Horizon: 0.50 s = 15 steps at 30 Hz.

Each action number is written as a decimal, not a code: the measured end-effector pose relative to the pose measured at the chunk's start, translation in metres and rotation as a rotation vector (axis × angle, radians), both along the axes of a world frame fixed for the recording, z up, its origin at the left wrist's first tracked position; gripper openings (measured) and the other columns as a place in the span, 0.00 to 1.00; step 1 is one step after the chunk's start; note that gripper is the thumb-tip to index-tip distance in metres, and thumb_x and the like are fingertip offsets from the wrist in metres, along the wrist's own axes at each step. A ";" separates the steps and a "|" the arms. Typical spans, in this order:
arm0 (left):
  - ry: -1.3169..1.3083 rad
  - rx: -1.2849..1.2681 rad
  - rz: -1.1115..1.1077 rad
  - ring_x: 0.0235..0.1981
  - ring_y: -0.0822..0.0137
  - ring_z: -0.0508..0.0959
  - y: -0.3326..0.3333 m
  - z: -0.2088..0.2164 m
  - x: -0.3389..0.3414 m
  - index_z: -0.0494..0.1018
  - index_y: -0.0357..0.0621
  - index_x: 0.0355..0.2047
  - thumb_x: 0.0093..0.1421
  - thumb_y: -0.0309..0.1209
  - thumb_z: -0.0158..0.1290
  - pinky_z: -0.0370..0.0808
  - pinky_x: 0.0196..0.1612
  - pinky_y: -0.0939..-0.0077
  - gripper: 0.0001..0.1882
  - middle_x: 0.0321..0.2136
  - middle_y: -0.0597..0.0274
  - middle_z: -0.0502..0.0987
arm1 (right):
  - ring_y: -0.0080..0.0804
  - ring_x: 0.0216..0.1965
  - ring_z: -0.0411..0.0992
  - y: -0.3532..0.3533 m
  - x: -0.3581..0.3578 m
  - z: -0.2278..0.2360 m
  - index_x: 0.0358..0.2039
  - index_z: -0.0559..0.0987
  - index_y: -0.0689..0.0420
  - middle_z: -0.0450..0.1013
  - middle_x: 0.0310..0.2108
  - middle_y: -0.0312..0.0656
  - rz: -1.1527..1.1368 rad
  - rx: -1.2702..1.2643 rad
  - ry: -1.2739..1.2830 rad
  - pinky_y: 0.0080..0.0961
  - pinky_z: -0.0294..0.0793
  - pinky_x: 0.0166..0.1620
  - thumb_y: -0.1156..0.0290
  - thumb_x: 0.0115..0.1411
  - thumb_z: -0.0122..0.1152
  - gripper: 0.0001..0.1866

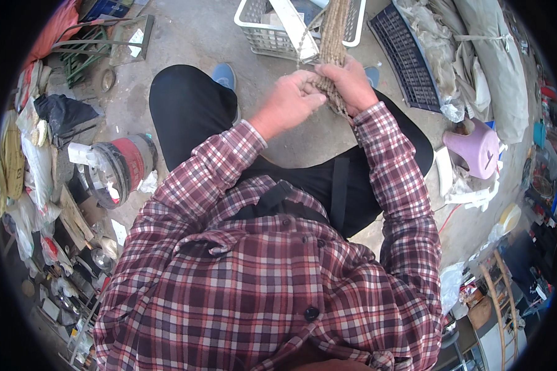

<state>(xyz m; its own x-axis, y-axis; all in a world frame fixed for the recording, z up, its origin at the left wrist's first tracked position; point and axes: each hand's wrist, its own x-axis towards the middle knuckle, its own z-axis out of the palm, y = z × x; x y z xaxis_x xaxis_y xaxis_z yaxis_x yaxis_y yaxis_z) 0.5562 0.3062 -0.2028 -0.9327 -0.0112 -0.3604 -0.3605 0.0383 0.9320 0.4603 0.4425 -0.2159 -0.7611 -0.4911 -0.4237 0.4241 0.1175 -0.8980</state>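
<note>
Tan, bead-like strands, gathered into a thick bundle point(334, 37), pass through the hands of a seated person in a red-and-maroon plaid shirt point(247, 266), seen from the head camera. The bundle stands out in front of the person, between the knees, its upper length overlapping a white plastic basket point(265, 42) and its lower ends hanging below the fingers. The right hand point(351, 83) is wrapped around the bundle, thumb laid across it; the left hand point(291, 102), just beside it, has its fingers curled in, pinching at the strands near the thumb, though the exact fingertip contact is hard to make out. A thin loose strand rises from the left hand toward the basket, where a long white strip point(296, 26) lies slanted across the rim. Black trousers point(189, 117) cover the parted knees, and a blue shoe point(224, 75) rests on the concrete floor point(284, 148). To the left sits a red-banded bucket point(130, 162); to the right, a dark slatted crate point(408, 59) and a lilac plastic stool point(473, 148).
</note>
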 end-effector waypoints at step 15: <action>0.065 0.017 0.081 0.37 0.63 0.78 -0.010 0.016 -0.089 0.68 0.33 0.51 0.60 0.46 0.55 0.77 0.40 0.69 0.29 0.39 0.54 0.77 | 0.29 0.22 0.74 0.041 -0.022 0.041 0.42 0.72 0.64 0.75 0.30 0.46 -0.376 -0.352 0.033 0.22 0.75 0.19 0.74 0.56 0.54 0.13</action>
